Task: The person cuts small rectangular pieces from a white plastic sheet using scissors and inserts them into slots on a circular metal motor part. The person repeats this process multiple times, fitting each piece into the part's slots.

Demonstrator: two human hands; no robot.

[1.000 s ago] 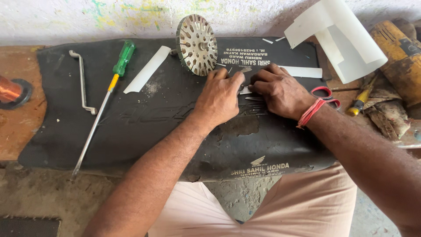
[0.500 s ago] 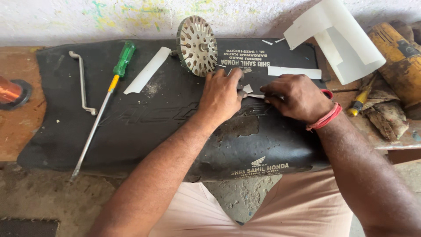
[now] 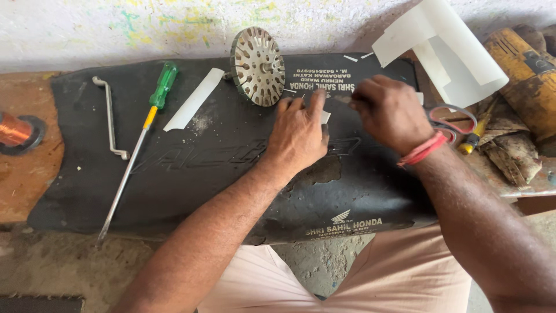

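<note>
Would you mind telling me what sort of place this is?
Probably a small electric motor repair bench: a slotted metal motor core, a spool of copper wire and a green-handled screwdriver lie on a worn black mat.

A black mat (image 3: pixel 191 168) is spread over a wooden bench (image 3: pixel 23 174). The left hand (image 3: pixel 298 136) is pressed flat on the mat, a small white paper piece (image 3: pixel 325 117) being touched by its fingers. The right hand (image 3: pixel 391 113) is closed around a thin tool (image 3: pixel 341 98), barely seen. A slotted metal disc (image 3: pixel 258 66) is stood just above the left hand. A green screwdriver (image 3: pixel 142 136), a bent rod (image 3: pixel 110 119) and a paper strip (image 3: pixel 194 98) are laid well left. Red scissors (image 3: pixel 454 119) and folded paper (image 3: pixel 446 49) are seen on the right, a copper spool (image 3: pixel 17 130) at far left.
</note>
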